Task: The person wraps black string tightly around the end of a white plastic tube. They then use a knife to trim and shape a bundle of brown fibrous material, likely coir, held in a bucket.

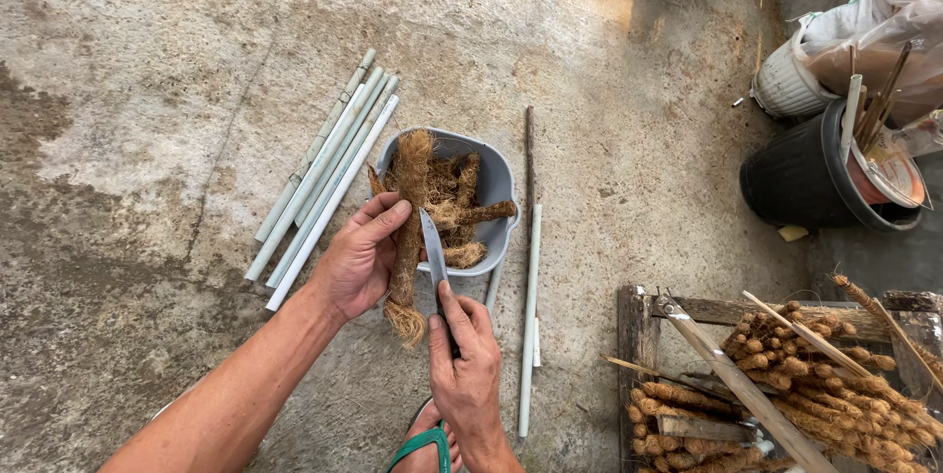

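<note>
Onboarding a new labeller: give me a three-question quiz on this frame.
1. True or false: the left hand grips a fibre-wrapped stick.
2. What does the right hand hold? A) knife B) hammer C) brush
3. Fill in: pale pipes lie on the concrete, on the ___ side of the grey basin in the picture.

Key: 1 true. 2 A, a knife, blade against the stick. 3 left.

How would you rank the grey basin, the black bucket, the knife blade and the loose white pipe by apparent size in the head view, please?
1. Black bucket and grey basin: alike in spread, so unranked.
2. Loose white pipe: longest, but very thin.
3. Knife blade: smallest, though nearer the camera.
</note>
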